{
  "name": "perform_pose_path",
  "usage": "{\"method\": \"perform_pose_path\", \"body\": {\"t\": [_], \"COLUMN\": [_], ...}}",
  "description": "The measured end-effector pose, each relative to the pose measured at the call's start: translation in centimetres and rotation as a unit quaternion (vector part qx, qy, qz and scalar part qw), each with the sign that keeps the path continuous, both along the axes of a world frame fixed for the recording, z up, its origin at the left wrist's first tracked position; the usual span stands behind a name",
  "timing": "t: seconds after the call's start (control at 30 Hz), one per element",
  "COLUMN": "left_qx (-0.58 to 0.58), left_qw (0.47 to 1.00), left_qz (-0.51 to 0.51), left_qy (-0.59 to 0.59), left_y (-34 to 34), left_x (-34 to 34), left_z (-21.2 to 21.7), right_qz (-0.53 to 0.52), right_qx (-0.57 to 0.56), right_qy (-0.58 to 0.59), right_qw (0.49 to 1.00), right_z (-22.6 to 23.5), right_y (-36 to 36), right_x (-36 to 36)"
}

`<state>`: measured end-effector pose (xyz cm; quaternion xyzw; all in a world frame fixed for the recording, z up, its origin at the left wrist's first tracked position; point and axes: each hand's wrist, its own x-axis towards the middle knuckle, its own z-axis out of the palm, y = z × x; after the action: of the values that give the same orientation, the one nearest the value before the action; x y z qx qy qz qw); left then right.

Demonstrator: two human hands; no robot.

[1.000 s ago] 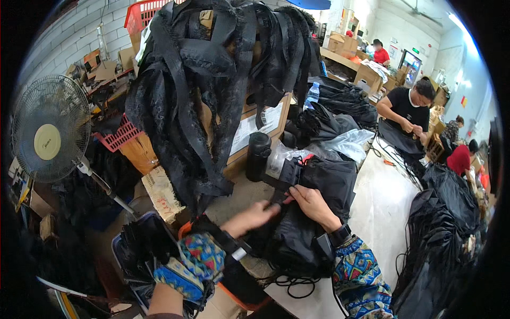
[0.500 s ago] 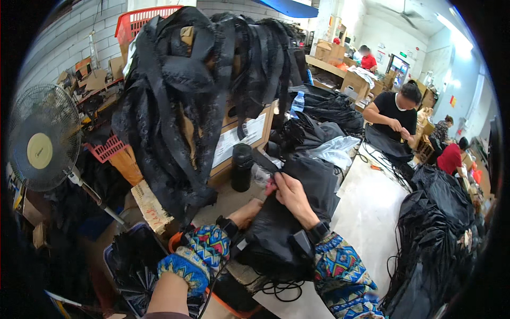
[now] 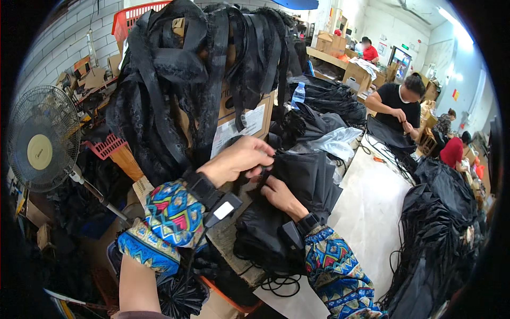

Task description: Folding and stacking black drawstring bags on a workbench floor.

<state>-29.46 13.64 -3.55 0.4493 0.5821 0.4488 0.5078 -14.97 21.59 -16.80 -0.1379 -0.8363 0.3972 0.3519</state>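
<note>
Head view: left hand (image 3: 237, 161) and right hand (image 3: 283, 196) curl over black fabric (image 3: 305, 175) by the bench's (image 3: 366, 199) left edge; hold unclear.

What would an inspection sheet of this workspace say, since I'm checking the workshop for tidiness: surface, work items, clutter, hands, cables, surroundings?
Surface: pale table, with a black fabric heap along its right side.
Work items: black cloth, stacked and folded under the hands.
Clutter: black strips drape over a cardboard box; a water bottle and clear plastic bag sit among dark fabric.
Hands: left hand and right hand close together at the cloth; grip unclear.
Cables: black cords loop below the cloth; whether any is electrical, cannot tell.
Surroundings: fan at left; co-worker beyond the table.
</note>
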Motion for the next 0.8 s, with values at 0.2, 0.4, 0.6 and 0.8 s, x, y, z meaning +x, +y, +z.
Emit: {"method": "perform_pose_path", "body": {"t": [0.2,0.4,0.6,0.8], "left_qx": [0.074,0.084,0.076,-0.025], "left_qw": [0.985,0.988,0.992,0.996], "left_qz": [-0.147,0.131,-0.075,-0.066], "left_qy": [0.052,-0.023,0.066,-0.056], "left_y": [0.8,0.1,-1.9,-0.6], "left_x": [5.2,-0.4,1.0,0.9], "left_z": [1.9,-4.7,-9.5,-9.4], "right_qz": [0.035,-0.017,0.078,0.123], "right_qx": [-0.173,-0.380,-0.439,-0.404], "right_qy": [-0.050,-0.041,0.052,0.005], "right_qw": [0.983,0.924,0.894,0.906], "right_z": [1.4,4.7,5.4,5.6], "right_y": [-0.9,-2.2,-1.7,-0.2], "right_x": [1.4,2.3,2.9,4.4]}}
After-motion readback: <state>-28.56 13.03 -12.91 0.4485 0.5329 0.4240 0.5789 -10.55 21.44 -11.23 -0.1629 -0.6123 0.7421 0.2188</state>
